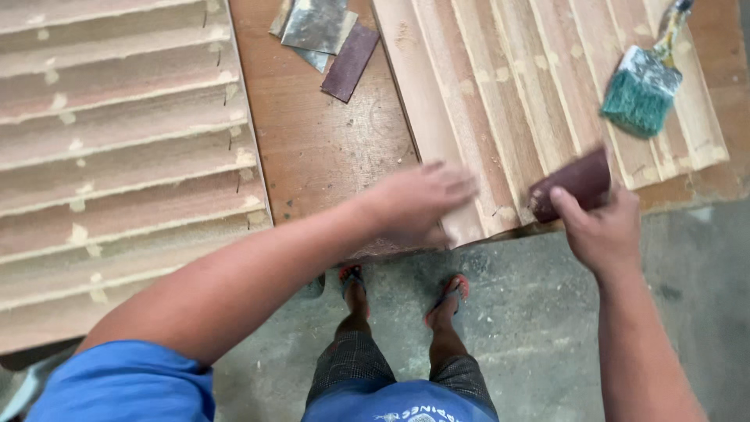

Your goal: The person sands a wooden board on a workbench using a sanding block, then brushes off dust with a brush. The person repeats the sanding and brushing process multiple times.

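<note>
The right hand (605, 230) grips a folded piece of dark red sandpaper (574, 184), fingers closed around it, pressed against the near end of the stepped wood moulding (500, 109). The left hand (418, 205) lies flat and open on the near left corner of the same moulding, palm down; it is blurred, so finger detail cannot be resolved.

The moulding lies on the brown worktop (320, 148), its near end at the worktop's front edge. Pale filler patches show along its ridges. A second moulding panel (117, 148) covers the left side of the worktop and carries similar pale patches at many points.

A green-bristled brush (644, 94) lies on the far right part of the moulding under the hands. Spare sandpaper sheets (328, 39) lie on the worktop near its far edge, between the two panels.

Judgement of progress: sanding appears to be at the near end only. Filler spots farther up the ridges, and those on the left panel, look unsanded.
</note>
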